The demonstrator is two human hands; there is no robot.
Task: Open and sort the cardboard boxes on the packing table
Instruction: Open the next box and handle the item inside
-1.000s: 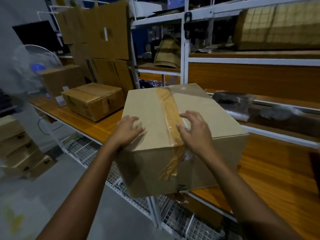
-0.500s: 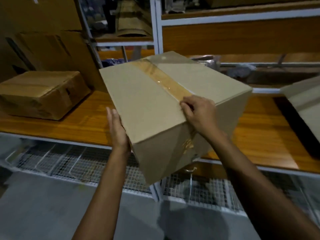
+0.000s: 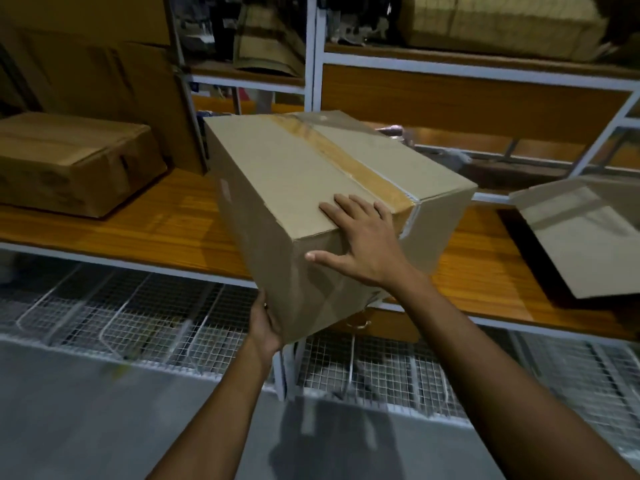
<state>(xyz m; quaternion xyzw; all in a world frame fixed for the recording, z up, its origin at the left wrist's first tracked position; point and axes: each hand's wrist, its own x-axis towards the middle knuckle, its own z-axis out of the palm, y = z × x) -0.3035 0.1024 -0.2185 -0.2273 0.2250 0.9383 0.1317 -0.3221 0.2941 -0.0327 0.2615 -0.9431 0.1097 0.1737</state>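
The large taped box [image 3: 311,188] is sitting tilted at the front edge of the wooden packing table [image 3: 145,230], its near lower corner hanging out past the table edge over the wire mesh shelf [image 3: 138,317] below. The right hand [image 3: 363,244] is lying open and flat over the box's near top edge — fingers spread on the top panel, thumb pointing left across the front face — just left of the brown tape strip [image 3: 346,157] running along the top seam. The left hand [image 3: 265,323] is cupping the box's low corner from underneath and from the left, palm pressed against the cardboard; its fingers are hiding behind the box, so how far they are curling cannot be told. Between the 2 hands the box is being propped on a slant. Well to the left of the left hand a flatter brown box [image 3: 76,161] is resting on the same table, and far to the right of the right hand a paler box [image 3: 581,230] is showing at the frame edge — 3 boxes in all.
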